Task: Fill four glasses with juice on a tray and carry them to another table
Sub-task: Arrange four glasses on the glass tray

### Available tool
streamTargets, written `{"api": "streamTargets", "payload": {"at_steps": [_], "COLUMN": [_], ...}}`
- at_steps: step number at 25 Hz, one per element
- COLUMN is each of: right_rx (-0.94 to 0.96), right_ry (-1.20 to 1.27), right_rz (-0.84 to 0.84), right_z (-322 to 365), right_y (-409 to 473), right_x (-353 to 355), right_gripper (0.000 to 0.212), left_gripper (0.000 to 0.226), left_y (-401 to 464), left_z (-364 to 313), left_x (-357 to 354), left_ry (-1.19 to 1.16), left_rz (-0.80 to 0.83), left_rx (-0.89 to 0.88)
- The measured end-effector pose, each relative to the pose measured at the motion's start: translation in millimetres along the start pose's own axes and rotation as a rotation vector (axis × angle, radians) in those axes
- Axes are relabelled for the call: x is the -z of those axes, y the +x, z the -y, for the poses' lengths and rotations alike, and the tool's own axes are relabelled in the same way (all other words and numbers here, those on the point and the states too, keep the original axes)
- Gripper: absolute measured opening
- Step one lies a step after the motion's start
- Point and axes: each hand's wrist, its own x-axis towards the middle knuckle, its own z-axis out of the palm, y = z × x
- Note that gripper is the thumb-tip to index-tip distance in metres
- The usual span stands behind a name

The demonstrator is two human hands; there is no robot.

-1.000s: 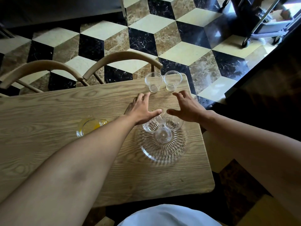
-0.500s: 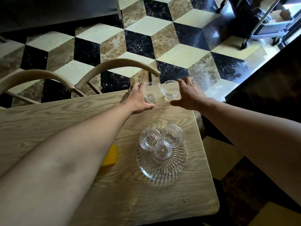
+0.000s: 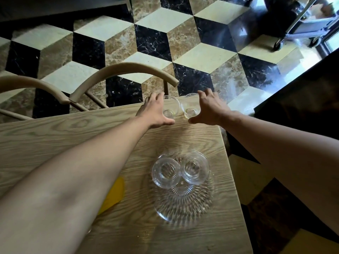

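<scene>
A round ribbed clear glass tray (image 3: 183, 204) lies on the wooden table (image 3: 55, 136) near its right edge. Two empty clear glasses stand on the tray's far half: one on the left (image 3: 166, 173), one on the right (image 3: 195, 169). Two more empty glasses stand at the table's far edge. My left hand (image 3: 154, 112) wraps around the left one (image 3: 170, 109), and my right hand (image 3: 209, 110) wraps around the right one (image 3: 189, 107). A juice container (image 3: 113, 195) shows only as a yellow patch beside my left forearm, mostly hidden.
Two curved wooden chair backs (image 3: 121, 72) stand behind the table's far edge. The table ends just right of the tray. A wheeled metal cart (image 3: 300, 24) stands on the patterned tile floor at the far right.
Both hands reached from the tray area to the far edge and closed around the two far glasses. The view has shifted forward, and my left forearm now covers most of the juice container.
</scene>
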Motion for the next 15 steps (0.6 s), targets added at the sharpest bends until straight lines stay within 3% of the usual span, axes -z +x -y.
{"api": "streamTargets", "payload": {"at_steps": [5, 15], "right_rx": [-0.014, 0.001], "right_ry": [0.026, 0.083], "right_rz": [-0.025, -0.07], "right_z": [1, 15], "right_y": [-2, -46], "right_x": [-3, 23], "right_gripper": [0.104, 0.108], "left_gripper": [0.115, 0.107], "left_y": [5, -46], "left_z": [1, -6], "left_x": [-2, 34], "left_ry": [0.004, 0.001], "left_rz": [-0.026, -0.099], "left_rx": [0.003, 0.028]}}
